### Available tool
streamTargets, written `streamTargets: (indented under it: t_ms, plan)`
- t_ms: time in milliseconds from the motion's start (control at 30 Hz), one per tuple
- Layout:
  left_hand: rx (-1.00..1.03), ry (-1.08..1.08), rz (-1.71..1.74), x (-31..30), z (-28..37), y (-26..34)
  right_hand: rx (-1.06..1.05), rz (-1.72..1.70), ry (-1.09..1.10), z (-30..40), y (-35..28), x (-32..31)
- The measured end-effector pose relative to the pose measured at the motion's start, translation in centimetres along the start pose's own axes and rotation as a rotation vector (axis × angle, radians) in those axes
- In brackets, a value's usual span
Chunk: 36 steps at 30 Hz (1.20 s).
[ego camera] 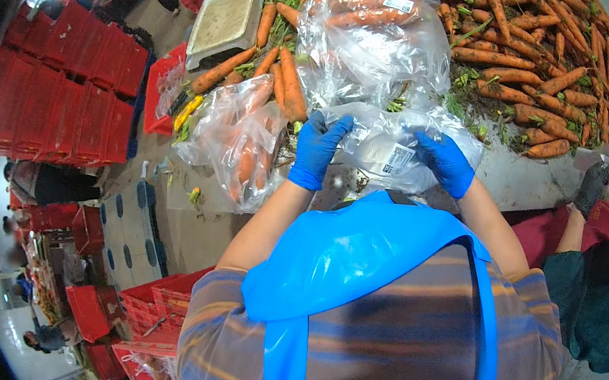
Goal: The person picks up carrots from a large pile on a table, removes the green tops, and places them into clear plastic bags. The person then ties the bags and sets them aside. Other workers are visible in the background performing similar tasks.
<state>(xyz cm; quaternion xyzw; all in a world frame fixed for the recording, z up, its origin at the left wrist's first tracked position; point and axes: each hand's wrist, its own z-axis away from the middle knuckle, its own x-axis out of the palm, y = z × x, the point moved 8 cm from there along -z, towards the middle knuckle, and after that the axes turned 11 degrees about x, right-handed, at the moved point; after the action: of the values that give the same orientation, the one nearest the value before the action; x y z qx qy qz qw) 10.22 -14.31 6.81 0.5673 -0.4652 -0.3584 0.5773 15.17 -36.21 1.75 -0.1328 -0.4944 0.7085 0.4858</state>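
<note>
Both my hands wear blue gloves and hold a clear plastic bag (368,146) by its upper edge. My left hand (318,148) pinches the bag's left side between thumb and fingers. On the opposite side my right hand (443,159) grips the film, its fingertips partly hidden by the plastic. A printed label (399,159) sits on this bag, and no carrots show inside it. Bagged carrots (247,142) lie just left of my left hand. Beyond my hands are more filled bags of carrots (370,20), some with labels.
Loose carrots (551,67) with soil and green tops cover the table's far right. A weighing scale (226,21) stands at the back left, near a yellow-handled tool (188,111). A co-worker's gloved hand (595,185) holds plastic at right. Stacked red crates (63,95) stand left.
</note>
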Motion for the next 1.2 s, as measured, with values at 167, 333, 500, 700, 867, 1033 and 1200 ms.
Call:
streamTargets:
  t_ms: [167, 333, 500, 700, 867, 1033, 1200]
  plan:
    - [-0.117, -0.020, 0.191, -0.9, -1.2, -0.3, -0.074, -0.195, 0.174, -0.2, -1.8, -2.3]
    - [-0.356, -0.236, 0.708, 0.6, -0.6, -0.7, -0.104, -0.307, 0.159, -0.2, -2.8, -2.5]
    - [-0.395, -0.230, 0.417, 0.4, 0.2, -4.1, -0.063, -0.129, 0.240, -0.9, -0.9, -3.9]
    - [-0.292, -0.264, 0.202, -0.2, -0.3, -3.0, -0.091, 0.133, 0.322, -0.5, -1.6, -5.3]
    - [-0.118, -0.178, -0.060, -0.4, -0.2, -0.8, -0.665, 0.297, 0.737, 3.3, -6.5, -6.1]
    - [-0.113, -0.209, -0.079, 2.6, 0.2, 0.3, -0.371, 0.388, 0.187, 3.0, -6.6, 3.0]
    - [-0.040, -0.284, -0.138, 4.3, 0.9, -1.6, -0.266, 0.425, -0.099, 0.1, -2.9, 8.1]
